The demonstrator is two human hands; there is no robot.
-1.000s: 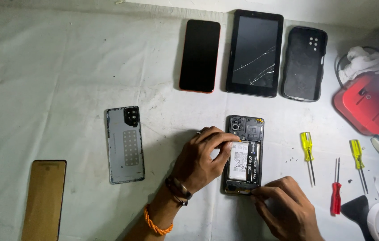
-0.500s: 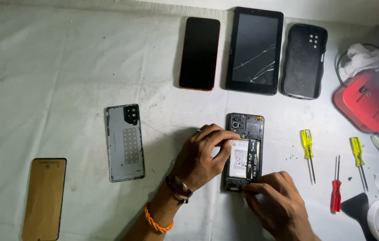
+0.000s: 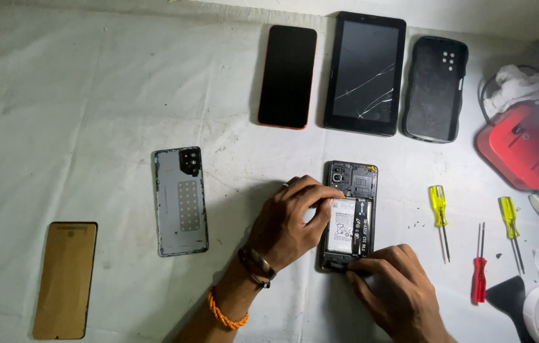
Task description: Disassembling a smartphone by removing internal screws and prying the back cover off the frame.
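Note:
An opened phone (image 3: 353, 190) lies face down on the white cloth, its back removed and its battery (image 3: 347, 227) showing. My left hand (image 3: 292, 219) rests on the phone's left edge with the fingertips on the battery's upper part. My right hand (image 3: 396, 289) presses its fingertips on the phone's bottom end; whether it pinches something small is hidden. The grey back cover (image 3: 180, 201) lies to the left, inner side up.
A tan screen panel (image 3: 66, 279) lies at the lower left. A dark phone (image 3: 287, 76), a cracked tablet (image 3: 365, 73) and a black case (image 3: 434, 89) line the far edge. Two yellow screwdrivers (image 3: 439, 216) (image 3: 511, 222), a red one (image 3: 480, 273) and a red box (image 3: 530, 143) are on the right.
My right hand has slid up and left onto the phone's bottom end. My left hand has stayed on the phone's left side.

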